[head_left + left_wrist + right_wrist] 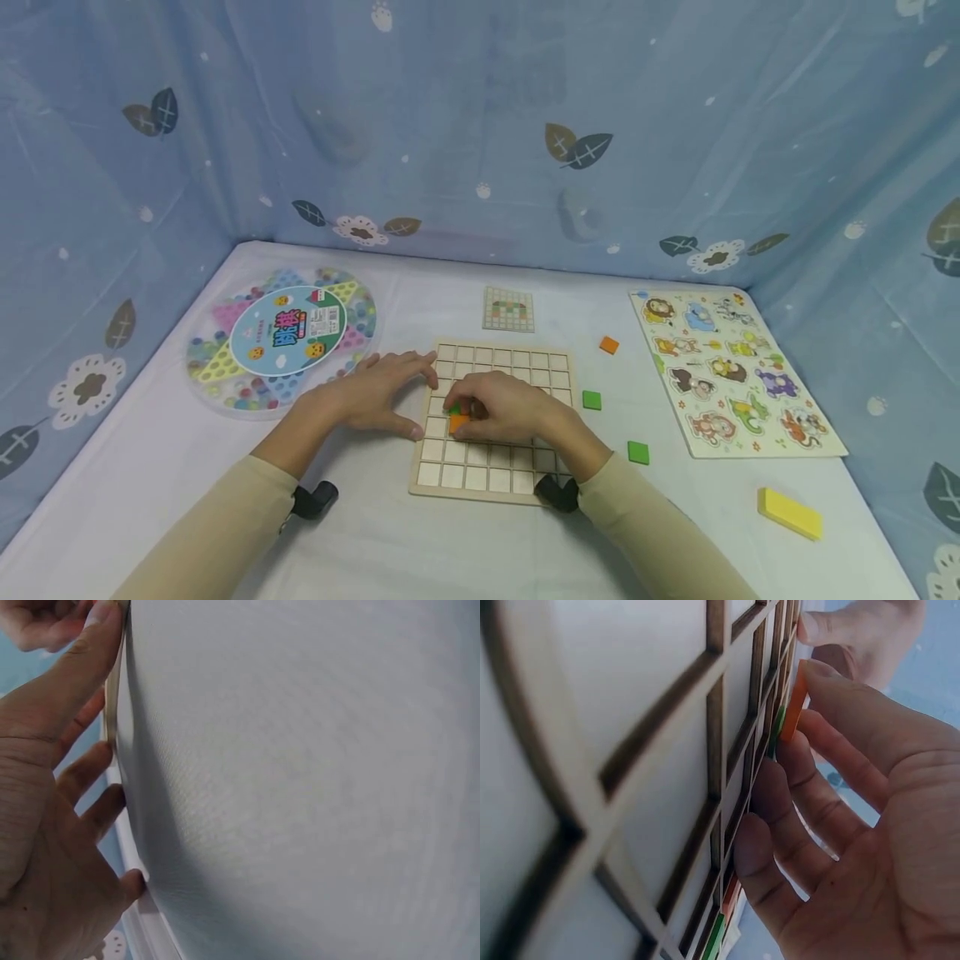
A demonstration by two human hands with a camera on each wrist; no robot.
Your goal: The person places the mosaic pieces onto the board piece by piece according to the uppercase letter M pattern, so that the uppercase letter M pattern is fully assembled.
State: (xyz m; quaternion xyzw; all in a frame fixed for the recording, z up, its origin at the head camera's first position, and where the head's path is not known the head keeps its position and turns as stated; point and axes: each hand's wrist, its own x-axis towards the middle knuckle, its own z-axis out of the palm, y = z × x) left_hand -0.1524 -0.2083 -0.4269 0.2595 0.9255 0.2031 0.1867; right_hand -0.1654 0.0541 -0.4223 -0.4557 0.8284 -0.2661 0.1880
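Observation:
My right hand point(510, 407) is over the left-middle of a wooden grid board point(489, 497). Its thumb and a fingertip pinch an orange square tile point(796, 705), tilted up from the grid. Close by that tile, a green tile point(778, 727) shows at the board's surface, partly covered by my fingers in the head view. Spread at the board's left edge is my left hand point(375, 396), thumb and fingertips touching the frame there. Farther along the grid in the right wrist view, a green piece point(714, 937) and a reddish piece point(730, 894) show beneath my fingers.
A small pattern card point(508, 309) lies behind the board. To the right are loose green tiles point(592, 400), an orange tile point(609, 344), an animal puzzle board point(738, 375) and a yellow block point(790, 513). A round marble-game box point(281, 342) sits at left.

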